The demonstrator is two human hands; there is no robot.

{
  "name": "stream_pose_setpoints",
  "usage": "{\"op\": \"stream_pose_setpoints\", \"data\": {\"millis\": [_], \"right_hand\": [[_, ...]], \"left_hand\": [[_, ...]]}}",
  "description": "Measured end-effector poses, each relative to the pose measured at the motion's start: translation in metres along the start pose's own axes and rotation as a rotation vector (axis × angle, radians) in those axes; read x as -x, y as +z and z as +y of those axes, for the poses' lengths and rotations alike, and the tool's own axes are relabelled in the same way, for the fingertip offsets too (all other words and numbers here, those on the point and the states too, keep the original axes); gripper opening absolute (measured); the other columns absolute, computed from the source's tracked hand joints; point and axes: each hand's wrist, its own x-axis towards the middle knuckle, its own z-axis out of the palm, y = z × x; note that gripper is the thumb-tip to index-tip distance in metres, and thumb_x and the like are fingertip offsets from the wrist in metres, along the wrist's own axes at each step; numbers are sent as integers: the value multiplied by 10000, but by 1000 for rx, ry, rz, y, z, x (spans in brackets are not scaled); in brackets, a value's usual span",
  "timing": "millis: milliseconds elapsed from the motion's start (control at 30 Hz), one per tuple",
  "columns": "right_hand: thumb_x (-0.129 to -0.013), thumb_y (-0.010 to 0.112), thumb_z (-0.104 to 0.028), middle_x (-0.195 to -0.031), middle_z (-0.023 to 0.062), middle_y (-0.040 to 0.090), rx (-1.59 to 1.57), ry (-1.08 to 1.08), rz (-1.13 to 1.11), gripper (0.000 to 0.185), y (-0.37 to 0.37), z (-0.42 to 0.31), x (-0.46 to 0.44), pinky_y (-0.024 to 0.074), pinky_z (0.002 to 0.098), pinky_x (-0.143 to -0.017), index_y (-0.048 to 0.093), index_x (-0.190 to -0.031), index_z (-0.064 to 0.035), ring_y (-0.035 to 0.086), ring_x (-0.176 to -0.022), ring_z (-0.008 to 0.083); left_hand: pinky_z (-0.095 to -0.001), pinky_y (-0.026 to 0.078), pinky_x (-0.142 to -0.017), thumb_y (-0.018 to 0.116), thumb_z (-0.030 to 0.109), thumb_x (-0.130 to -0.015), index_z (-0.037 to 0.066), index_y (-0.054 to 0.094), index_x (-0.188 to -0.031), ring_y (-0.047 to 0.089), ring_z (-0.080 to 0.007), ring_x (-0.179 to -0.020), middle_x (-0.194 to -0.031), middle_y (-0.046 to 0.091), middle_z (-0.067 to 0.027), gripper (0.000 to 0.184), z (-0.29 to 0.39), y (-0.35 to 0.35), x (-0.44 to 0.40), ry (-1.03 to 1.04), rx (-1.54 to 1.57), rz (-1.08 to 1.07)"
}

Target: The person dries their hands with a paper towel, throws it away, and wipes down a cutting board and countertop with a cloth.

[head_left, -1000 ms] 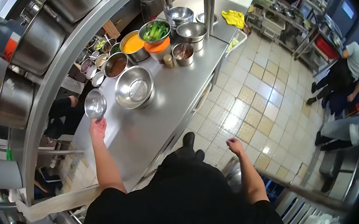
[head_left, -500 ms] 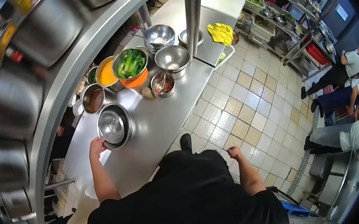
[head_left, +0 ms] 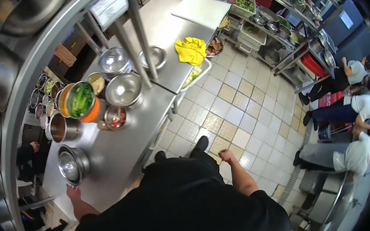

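Note:
My left hand (head_left: 73,193) is at the near edge of a stack of metal bowls (head_left: 81,163) on the steel counter. Its fingers are stretched toward the rim and grip nothing; I cannot tell whether the tips still touch it. Out over the floor, my right hand (head_left: 226,155) is curled into a loose fist, with nothing visible in it. Beyond the stack are a pot of brown liquid (head_left: 63,128), a bowl of green leafy vegetables (head_left: 80,100) and a small bowl of chopped red pieces (head_left: 116,117).
Past a metal post stand more steel bowls (head_left: 123,90), a yellow cloth (head_left: 191,51) and a white cutting board (head_left: 201,10). An overhead shelf (head_left: 32,82) curves along the left. People (head_left: 353,154) work at the right, across the tiled floor (head_left: 220,107).
My view has shifted, so the counter and its bowls sit further left. My left hand has slipped from the bowls' side to just below their rim. The right hand stays curled.

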Motion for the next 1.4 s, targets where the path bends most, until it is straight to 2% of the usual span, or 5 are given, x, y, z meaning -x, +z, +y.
{"op": "stream_pose_setpoints", "data": {"millis": [133, 467, 1133, 1267, 1400], "right_hand": [[-901, 674, -388, -1162, 232, 761, -227, 77, 112, 469, -130, -20, -25, 553, 406, -990, 746, -1202, -35, 718, -1120, 382], [-922, 673, -246, -1110, 209, 746, 319, -686, 50, 343, -354, -163, -149, 560, 487, -944, 700, -1210, -61, 703, -1057, 408], [-932, 649, -362, -1651, 158, 377, 895, -1605, 168, 684, -400, -396, -241, 246, 623, -1245, 465, -1567, -187, 273, -1549, 453], [-881, 729, -375, -1542, 224, 504, 622, -1747, -134, 628, -405, -396, -346, 336, 539, -1218, 584, -1430, -107, 464, -1421, 443], [-827, 824, -339, -1119, 189, 654, 405, -1824, -15, 382, -444, -408, -346, 467, 528, -954, 649, -1018, -58, 597, -1090, 420]], "left_hand": [[-420, 550, -801, 530, 530, -1039, 120, 568, -1359, 624, -293, -1001, -1195, 688, -124, 521, -60, 26, 81, -161, -307, 354], [-562, 509, -1029, 531, 249, -950, 87, 708, -1260, 636, -430, -1227, -1253, 724, -199, 393, -198, 172, 211, 392, -1144, 310], [-535, 441, -1105, 588, 247, -953, 84, 701, -1319, 563, -411, -1307, -1384, 647, -178, 416, -212, 403, 385, 403, -1149, 328], [-538, 400, -1163, 703, 263, -899, 34, 621, -1405, 501, -450, -1380, -1399, 626, -233, 562, -328, 478, 445, 712, -905, 553], [-521, 399, -1178, 737, 255, -876, 47, 545, -1486, 453, -483, -1401, -1558, 423, -309, 672, -386, 544, 623, 330, -651, 347]]}}
